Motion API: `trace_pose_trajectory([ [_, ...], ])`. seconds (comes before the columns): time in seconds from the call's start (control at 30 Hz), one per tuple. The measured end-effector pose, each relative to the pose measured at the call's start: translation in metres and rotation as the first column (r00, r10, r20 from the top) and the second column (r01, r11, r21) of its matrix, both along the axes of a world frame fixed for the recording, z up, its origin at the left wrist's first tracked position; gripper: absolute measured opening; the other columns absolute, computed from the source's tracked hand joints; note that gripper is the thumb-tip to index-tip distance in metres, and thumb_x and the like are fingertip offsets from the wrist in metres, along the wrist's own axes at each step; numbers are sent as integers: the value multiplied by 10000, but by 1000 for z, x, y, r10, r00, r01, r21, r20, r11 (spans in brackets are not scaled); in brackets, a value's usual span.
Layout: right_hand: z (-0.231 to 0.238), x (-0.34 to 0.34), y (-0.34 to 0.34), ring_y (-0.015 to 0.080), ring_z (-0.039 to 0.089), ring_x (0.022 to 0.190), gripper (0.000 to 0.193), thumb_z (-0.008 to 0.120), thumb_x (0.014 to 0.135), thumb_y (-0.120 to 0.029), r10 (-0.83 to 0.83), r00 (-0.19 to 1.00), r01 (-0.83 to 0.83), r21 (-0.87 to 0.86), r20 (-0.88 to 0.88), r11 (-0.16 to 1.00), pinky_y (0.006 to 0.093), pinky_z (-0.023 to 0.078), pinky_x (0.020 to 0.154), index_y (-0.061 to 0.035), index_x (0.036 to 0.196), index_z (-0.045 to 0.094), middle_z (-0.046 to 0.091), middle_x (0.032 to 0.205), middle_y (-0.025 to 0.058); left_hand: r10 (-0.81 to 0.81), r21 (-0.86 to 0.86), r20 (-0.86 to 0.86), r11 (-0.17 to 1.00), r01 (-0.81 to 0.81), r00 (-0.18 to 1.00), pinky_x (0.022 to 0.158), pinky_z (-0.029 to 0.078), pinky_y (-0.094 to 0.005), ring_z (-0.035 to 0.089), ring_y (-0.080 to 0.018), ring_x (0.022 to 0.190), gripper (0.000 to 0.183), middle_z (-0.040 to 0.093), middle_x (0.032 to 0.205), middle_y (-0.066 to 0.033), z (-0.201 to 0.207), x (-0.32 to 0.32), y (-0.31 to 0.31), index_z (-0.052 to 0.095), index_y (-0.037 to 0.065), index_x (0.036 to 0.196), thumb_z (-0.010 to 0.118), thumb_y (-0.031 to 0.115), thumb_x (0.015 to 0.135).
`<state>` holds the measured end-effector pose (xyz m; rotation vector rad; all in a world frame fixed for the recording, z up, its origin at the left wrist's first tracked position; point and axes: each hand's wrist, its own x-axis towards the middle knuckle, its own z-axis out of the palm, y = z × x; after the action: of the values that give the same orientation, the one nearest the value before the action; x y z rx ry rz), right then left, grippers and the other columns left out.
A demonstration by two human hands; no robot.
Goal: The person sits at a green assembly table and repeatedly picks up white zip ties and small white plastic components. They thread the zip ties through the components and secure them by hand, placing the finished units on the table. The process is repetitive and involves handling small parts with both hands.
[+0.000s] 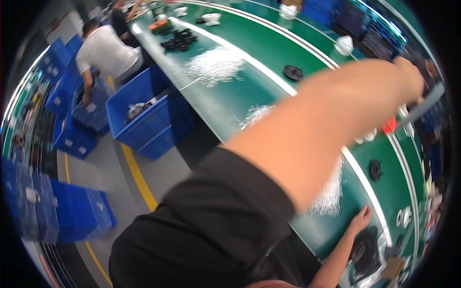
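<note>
My left arm stretches across the view to the far right, blurred by motion. My left hand is at its end, over the far side of the green bench, with its fingers smeared. A grey bar and a red piece are beside it; I cannot tell whether the hand touches them. Low at the right, my right hand is over the near bench surface, fingers drawn together. Whatever is between them, if anything, is too small to make out. Black parts in clear plastic lie next to it.
Heaps of thin white strips lie along the bench, partly behind my arm. Black round parts and white parts sit on the green surface. Blue crates stand on the left floor, where a person in a white shirt bends over.
</note>
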<state>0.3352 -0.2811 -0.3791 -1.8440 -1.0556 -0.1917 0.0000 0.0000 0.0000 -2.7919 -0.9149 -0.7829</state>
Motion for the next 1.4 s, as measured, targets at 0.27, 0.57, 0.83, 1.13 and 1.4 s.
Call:
trace_pose_trajectory([
  [0.27, -27, -43, 8, 133, 607, 892, 279, 579, 1009, -258, -30, 988, 32, 7, -154, 999, 291, 488, 830, 4, 1082, 641, 669, 953, 83, -231, 164, -166, 952, 258, 959, 670, 547, -433, 665, -326, 827, 220, 616, 912, -108, -170, -85, -59, 576, 69, 967, 690, 225, 861],
  [0.57, -19, -52, 16, 210, 585, 927, 362, 538, 1021, -304, -138, 990, 137, -70, -14, 988, 330, 474, 850, 18, 1173, 603, 605, 1082, 120, -127, -25, 289, 990, 140, 949, 630, 437, -391, 569, -289, 683, 212, 603, 764, -91, -303, -241, -137, 631, 58, 865, 793, 93, 734],
  [0.83, -20, -48, 14, 286, 568, 1012, 397, 509, 1022, -332, -169, 961, 217, -214, 220, 952, 396, 441, 922, 16, 1198, 588, 597, 1104, 157, -21, -135, 401, 988, 82, 916, 640, 353, -362, 494, -245, 644, 268, 495, 687, -39, -363, -248, -147, 589, 95, 769, 832, 184, 702],
  [1.13, -21, -44, 14, 363, 533, 1133, 460, 514, 1015, -372, -140, 908, 273, -302, 396, 914, 438, 394, 1003, 32, 1229, 565, 585, 1208, 203, -15, -116, 543, 989, 93, 839, 655, 322, -370, 430, -249, 599, 479, 421, 642, -27, -367, -255, -145, 360, 142, 618, 831, 140, 709],
  [1.4, -20, -53, 22, 377, 555, 1108, 483, 527, 995, -406, -168, 902, 302, -304, 398, 904, 454, 409, 972, 19, 1217, 589, 613, 1177, 220, 45, -145, 549, 989, 42, 834, 656, 303, -373, 394, -261, 583, 492, 385, 601, -38, -368, -257, -144, 327, 133, 590, 788, 36, 730],
])
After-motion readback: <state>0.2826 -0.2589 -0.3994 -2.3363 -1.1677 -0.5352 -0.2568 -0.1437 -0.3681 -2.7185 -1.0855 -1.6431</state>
